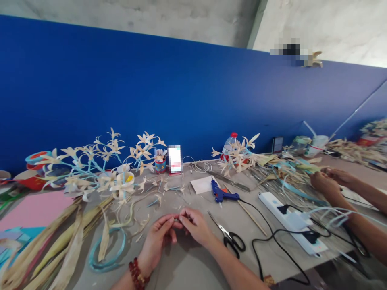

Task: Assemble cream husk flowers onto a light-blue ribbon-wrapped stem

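- I'm watching remotely; clock centred on the hands, 12 = twd the blue partition.
- L hand & R hand are together, tips meeting, both pinched on a small piece.
- Piece sits dead centre btwn the fingertips, over the table. Tips only, I'd judge, b/c it's slight & wants fine control.
- Its long axis looks approx. 9–3 to me, but fingers cover most of it, so I can't tell which end points where.
- Scissors at 4, near the R forearm: blades to 11, loops to 5, prob. laid so for easy R reach.
- Glue gun at 2, by the edge of a white card; card's prob. there to catch drips.
- Blue coil at 8, dried husks past it twd 9; L side, prob. as stock w/in reach.
- Pale flowers at 11, near the partition, prob. set back so petals don't get knocked.
- Co-worker's hand approx. 3, well apart.
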A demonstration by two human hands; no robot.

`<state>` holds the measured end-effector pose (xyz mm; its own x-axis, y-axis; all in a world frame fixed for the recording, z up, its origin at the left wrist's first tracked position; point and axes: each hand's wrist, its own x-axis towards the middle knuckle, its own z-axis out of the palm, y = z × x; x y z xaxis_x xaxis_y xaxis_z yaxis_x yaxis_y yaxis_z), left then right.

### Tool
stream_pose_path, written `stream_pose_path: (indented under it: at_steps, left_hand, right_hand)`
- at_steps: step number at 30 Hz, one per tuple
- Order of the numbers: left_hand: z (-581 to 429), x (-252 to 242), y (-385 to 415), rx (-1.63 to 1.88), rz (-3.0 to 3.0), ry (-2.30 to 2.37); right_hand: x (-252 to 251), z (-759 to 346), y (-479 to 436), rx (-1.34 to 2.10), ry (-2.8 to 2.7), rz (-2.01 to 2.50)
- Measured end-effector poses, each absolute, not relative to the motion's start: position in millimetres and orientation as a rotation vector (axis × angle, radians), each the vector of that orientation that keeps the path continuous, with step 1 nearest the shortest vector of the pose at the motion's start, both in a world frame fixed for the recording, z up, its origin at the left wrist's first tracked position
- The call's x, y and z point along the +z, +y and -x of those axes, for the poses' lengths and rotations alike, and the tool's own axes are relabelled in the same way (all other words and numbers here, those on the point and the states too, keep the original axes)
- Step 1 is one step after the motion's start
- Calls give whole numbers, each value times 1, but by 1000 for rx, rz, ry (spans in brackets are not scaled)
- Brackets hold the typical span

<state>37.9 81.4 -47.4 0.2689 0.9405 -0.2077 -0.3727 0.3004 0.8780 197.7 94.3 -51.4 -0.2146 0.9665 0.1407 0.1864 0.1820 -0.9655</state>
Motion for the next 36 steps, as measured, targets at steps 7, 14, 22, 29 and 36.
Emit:
stream_pose_path:
  at_steps: [7, 14, 22, 29, 36]
  left_hand:
    - [-37, -49, 82, 1015, -822, 856]
    - [-40, -48, 79, 1051, -830, 863]
    - [-45, -52, 77, 1141, -875, 973]
    - [-40, -45, 80, 1147, -819, 932]
    - [-40, -46, 79, 1111, -849, 878]
  right_hand:
    - [-59, -197, 97, 1132, -1576, 1162]
    - [-50, -194, 95, 1062, -1561, 1177]
    - [-52, -203, 102, 931, -1425, 1249]
    - [-59, -206, 105, 1142, -1344, 1200]
    - [-59, -188, 92, 1191, -1502, 1129]
